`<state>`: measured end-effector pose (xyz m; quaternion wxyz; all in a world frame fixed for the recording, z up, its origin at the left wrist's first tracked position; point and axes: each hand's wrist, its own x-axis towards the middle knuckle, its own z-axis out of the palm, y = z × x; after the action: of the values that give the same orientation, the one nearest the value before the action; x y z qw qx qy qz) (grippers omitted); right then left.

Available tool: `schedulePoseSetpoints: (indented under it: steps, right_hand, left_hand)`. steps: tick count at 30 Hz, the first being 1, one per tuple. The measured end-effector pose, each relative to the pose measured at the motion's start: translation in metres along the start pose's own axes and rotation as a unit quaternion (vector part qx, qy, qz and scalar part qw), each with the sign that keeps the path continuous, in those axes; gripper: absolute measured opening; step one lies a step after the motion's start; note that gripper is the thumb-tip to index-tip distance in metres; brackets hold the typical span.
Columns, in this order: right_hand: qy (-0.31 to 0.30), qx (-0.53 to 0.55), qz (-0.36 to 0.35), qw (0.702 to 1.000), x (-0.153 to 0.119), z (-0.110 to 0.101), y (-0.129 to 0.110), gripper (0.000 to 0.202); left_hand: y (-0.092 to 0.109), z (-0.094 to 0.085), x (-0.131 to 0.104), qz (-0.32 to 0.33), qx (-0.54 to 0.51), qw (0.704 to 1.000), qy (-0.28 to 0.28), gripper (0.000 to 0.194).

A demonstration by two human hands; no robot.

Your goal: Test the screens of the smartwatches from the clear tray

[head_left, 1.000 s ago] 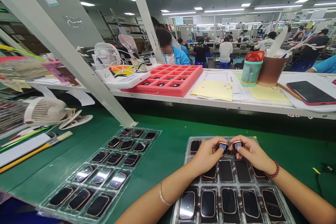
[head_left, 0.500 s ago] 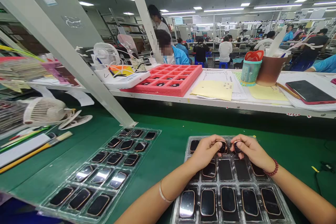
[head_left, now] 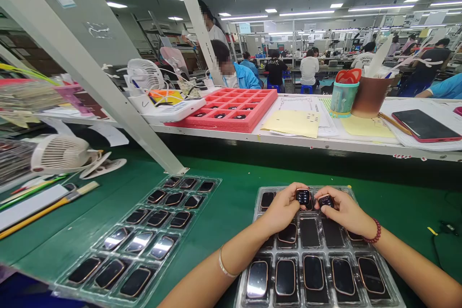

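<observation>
My left hand [head_left: 287, 207] grips a smartwatch body [head_left: 302, 196] by its sides, its lit screen showing small icons. Closed around a second smartwatch body [head_left: 326, 201] is my right hand [head_left: 342, 211]; that screen is lit too, partly covered by my fingers. Both are held just above the far row of a clear plastic tray [head_left: 272, 252]. Dark-screened watches with gold-coloured rims, such as the near one [head_left: 314, 273], lie in its pockets. Two middle pockets [head_left: 309, 232] hold no watch and show dark bottoms. My wrists and hands hide some pockets.
A second clear tray [head_left: 119, 225] of watches lies to the left on the green bench [head_left: 231, 231]. Beyond are a small fan [head_left: 59, 153], brush [head_left: 83, 189] and slanted post [head_left: 144, 120]. The raised shelf carries a red foam tray [head_left: 252, 122], cups [head_left: 344, 98] and a phone [head_left: 426, 125]. People sit beyond.
Both watch screens have gone from dark to lit with icons. My left hand has turned its watch to face me more and raised it slightly; my right thumb has moved down off its screen.
</observation>
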<state>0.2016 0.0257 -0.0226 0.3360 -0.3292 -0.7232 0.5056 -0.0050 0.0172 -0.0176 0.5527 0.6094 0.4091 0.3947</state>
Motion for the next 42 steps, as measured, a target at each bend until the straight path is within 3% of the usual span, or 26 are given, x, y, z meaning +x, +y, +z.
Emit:
schedulePoseSetpoints:
  steps: [5,10,13,17,20,24,30,33,42]
  right_hand:
    - [-0.028,0.014,0.019,0.999,-0.001,0.0,0.002,0.031]
    - [-0.029,0.026,0.006,0.999,-0.001,0.0,0.004,0.037]
    - [-0.033,0.036,0.021,0.999,-0.001,-0.002,0.005,0.026]
    - [-0.02,0.057,0.029,0.998,-0.001,-0.003,0.005,0.029]
    - [-0.008,0.051,0.029,0.998,0.0,-0.001,0.005,0.032]
    - [-0.009,0.057,0.034,0.998,0.0,-0.002,0.004,0.024]
    - [-0.001,0.045,0.028,0.999,0.0,-0.001,0.002,0.031]
    - [-0.012,0.047,0.015,0.999,0.0,0.0,0.001,0.036]
    - [-0.013,0.037,0.032,0.999,-0.001,-0.003,0.004,0.022]
  left_hand:
    - [-0.002,0.001,0.001,0.004,-0.002,1.0,0.004,0.018]
    - [-0.001,0.001,0.0,0.017,-0.025,1.0,0.001,0.038]
    - [-0.002,-0.001,0.0,0.008,-0.034,0.999,-0.022,0.026]
    - [-0.003,-0.001,0.002,-0.01,-0.034,0.999,0.008,0.032]
    - [-0.003,-0.001,0.002,0.003,-0.051,0.999,0.008,0.051]
    - [-0.002,-0.001,0.002,-0.007,-0.031,0.999,-0.004,0.028]
    - [-0.005,0.0,0.002,0.007,-0.038,0.999,0.005,0.039]
    - [-0.005,0.0,0.002,0.001,-0.045,0.999,-0.009,0.035]
    - [0.006,0.001,0.0,-0.003,-0.041,0.999,-0.016,0.02]
